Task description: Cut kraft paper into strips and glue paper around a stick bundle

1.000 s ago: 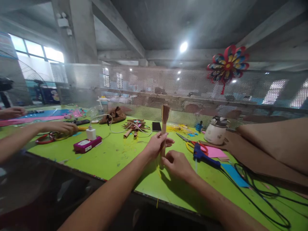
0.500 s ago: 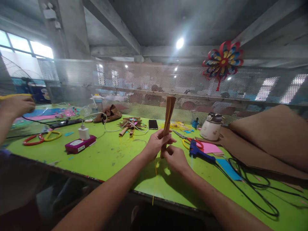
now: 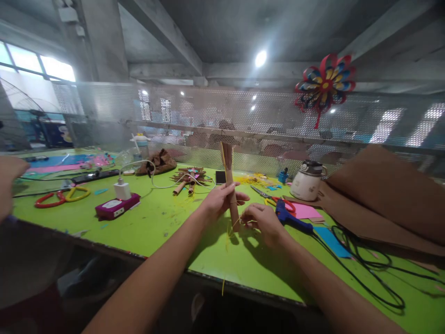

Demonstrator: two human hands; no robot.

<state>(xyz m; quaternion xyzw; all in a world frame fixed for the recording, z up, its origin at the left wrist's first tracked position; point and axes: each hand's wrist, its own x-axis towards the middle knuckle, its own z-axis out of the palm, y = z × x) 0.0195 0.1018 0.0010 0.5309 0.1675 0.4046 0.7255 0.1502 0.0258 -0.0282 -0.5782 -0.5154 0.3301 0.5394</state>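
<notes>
My left hand (image 3: 220,200) is closed around a brown paper roll (image 3: 228,174) with a fringed, flared top, holding it nearly upright above the green table. Just right of the roll's lower end, my right hand (image 3: 264,220) has its fingers pinched on a thin yellow strand (image 3: 227,236) that runs from the roll. Part of the strand hangs down in front of the table. Beyond my right hand lie red-and-yellow scissors (image 3: 261,193) and a blue glue gun (image 3: 291,219).
A purple power strip (image 3: 117,206) with a white charger stands at the left, near other scissors (image 3: 49,199). Behind are bundled paper rolls (image 3: 184,185) and a phone (image 3: 220,177). A bottle (image 3: 306,182), brown cardboard (image 3: 385,204) and a black cable (image 3: 365,290) occupy the right. Another person's arm (image 3: 10,181) shows far left.
The roll has tipped leftward at the top, with my left hand slightly left. My right hand has moved off the roll's lower end to the right, drawing the strand out. The other person's hand has lowered.
</notes>
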